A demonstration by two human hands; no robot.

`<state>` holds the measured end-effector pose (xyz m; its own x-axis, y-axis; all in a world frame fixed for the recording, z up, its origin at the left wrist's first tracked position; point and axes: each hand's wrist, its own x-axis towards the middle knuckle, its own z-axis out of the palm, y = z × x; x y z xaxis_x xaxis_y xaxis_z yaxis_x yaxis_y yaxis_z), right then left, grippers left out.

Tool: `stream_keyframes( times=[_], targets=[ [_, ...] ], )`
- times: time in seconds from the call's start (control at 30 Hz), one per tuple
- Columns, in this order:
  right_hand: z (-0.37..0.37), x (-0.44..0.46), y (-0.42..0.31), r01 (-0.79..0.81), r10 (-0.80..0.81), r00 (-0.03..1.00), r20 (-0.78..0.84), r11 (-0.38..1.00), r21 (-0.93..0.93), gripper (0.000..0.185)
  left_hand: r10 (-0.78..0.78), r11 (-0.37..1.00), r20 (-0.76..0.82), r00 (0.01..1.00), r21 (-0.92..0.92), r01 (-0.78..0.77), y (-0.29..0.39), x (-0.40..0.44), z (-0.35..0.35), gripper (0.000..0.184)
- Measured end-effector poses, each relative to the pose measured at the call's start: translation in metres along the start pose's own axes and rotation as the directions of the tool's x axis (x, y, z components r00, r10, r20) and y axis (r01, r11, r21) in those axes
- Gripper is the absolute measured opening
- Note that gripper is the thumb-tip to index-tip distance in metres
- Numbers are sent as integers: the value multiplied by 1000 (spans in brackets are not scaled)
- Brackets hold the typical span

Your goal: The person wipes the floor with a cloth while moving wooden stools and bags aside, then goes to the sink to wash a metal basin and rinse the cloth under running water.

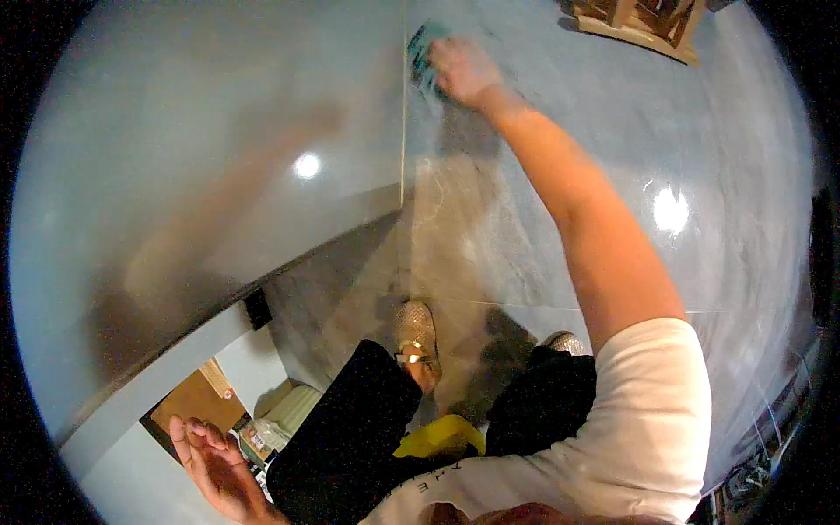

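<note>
The right hand (464, 70) is at the far end of an outstretched bare arm, its fingers bunched over a teal cloth (424, 57) and gripping it. Hand and cloth are both blurred, so the exact placing of each finger cannot be told. The cloth lies against the glossy grey surface (534, 210), mostly to the left of the fingers, just beside a thin pale seam (403, 131). Across that seam, farther left of the hand, is a glossy panel (201, 131) with dim reflections and one bright spot of light.

Well to the right of the right hand, at the top edge of the view, is a slatted wooden piece of furniture (643, 35), partly cut off.

The left hand (214, 468) is open, with its fingers loosely curled and nothing in its grasp. Just above it is a brown panel (206, 402), seen through an opening in a white unit (254, 350). A clear plastic bag (269, 435) is just to the right of its fingers.

Well below the right hand, toward the person's body, are two textured shoes (416, 328), one partly hidden by a black trouser leg (551, 398). A yellow item (442, 436) shows between the legs.
</note>
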<state>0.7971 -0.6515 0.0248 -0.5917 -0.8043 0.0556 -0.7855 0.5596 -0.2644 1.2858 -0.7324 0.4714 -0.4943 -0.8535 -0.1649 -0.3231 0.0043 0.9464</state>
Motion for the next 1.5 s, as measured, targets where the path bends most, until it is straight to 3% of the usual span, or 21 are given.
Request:
stream_keyframes(
  times=[0.03, 0.13, 0.17, 0.23, 0.3, 0.33, 0.37, 0.4, 0.47, 0.5, 0.53, 0.6, 0.7, 0.8, 0.9, 0.97, 1.03, 1.13, 1.23, 1.37, 1.5],
  targets=[
    [2, 9, 10, -123, 86, 974, -211, 978, -169, 46, 1, 1000, 3, 1000, -27, -1, -1, 0, 1, 60],
    [14, 13, -3, -266, 222, 915, -337, 960, -90, 47, -14, 998, 2, 1000, -64, 14, -1, -1, 4, 59],
    [19, -2, -13, -146, 125, 963, -240, 987, -72, 45, -12, 997, 9, 1000, -81, 13, 0, -1, 4, 59],
    [51, -56, -65, -52, 83, 990, -117, 967, 249, 41, -17, 997, 58, 998, -70, 21, -4, 4, 6, 59],
    [52, -139, -132, 121, -148, 987, 58, 934, 337, 34, -25, 998, 109, 994, -60, 32, -9, 11, 13, 60],
    [43, -161, -157, -174, -220, 892, 395, 640, 749, 33, -32, 999, 57, 998, -21, 33, -11, 15, 18, 57],
    [63, -191, -176, 298, -481, 870, 108, 688, 662, 35, -38, 999, 7, 999, 19, 38, -13, 19, 24, 54],
    [85, -212, -190, 699, -728, 676, -118, 582, 416, 36, -37, 998, -38, 999, 56, 40, -13, 20, 25, 51],
    [71, -196, -198, 726, -772, 633, -60, 565, 392, 39, -175, 981, -78, 982, 75, 181, -28, 27, 6, 50],
    [67, -185, -203, 753, -807, 590, -1, 550, 361, 42, -297, 941, 154, 942, 216, 261, -39, 40, -9, 52],
    [77, -178, -208, 752, -806, 592, -7, 549, 366, 42, -407, 890, 132, 904, 282, 359, -63, 45, -17, 53],
    [99, -168, -213, 644, -618, 760, -202, 676, 357, 44, -670, 579, -42, 742, 595, 557, -139, 62, -60, 51],
    [87, -161, -196, 616, -607, 785, -126, 741, 269, 45, -780, 327, -100, 618, 776, 539, -270, 55, -92, 51],
    [60, -162, -127, 555, -585, 810, 37, 785, 276, 44, -813, 328, -33, 582, 799, 504, -338, 41, -70, 52],
    [52, -145, -47, 236, -204, 965, -165, 950, 206, 42, -817, 353, 19, 576, 807, 474, -367, 34, -44, 52],
    [36, -130, -22, 107, -67, 970, -234, 981, 163, 42, -815, 367, 41, 578, 809, 459, -374, 32, -35, 53],
    [32, -120, -15, -189, 188, 923, -335, 981, 30, 43, -818, 363, 48, 573, 816, 450, -378, 33, -29, 53],
    [63, -100, -39, 141, -117, 978, -175, 981, 133, 43, -826, 354, 57, 560, 826, 439, -371, 42, -23, 54],
    [66, -67, -56, 270, -245, 960, -135, 940, 209, 43, -829, 352, 70, 555, 836, 420, -372, 45, -19, 55],
    [76, 20, -6, 8, 7, 992, -129, 993, 119, 45, -816, 372, 98, 569, 843, 388, -379, 49, -14, 56],
    [54, -21, 41, -208, 214, 954, -208, 977, 50, 49, -817, 384, 124, 564, 846, 370, -390, 48, -21, 58]
  ],
)
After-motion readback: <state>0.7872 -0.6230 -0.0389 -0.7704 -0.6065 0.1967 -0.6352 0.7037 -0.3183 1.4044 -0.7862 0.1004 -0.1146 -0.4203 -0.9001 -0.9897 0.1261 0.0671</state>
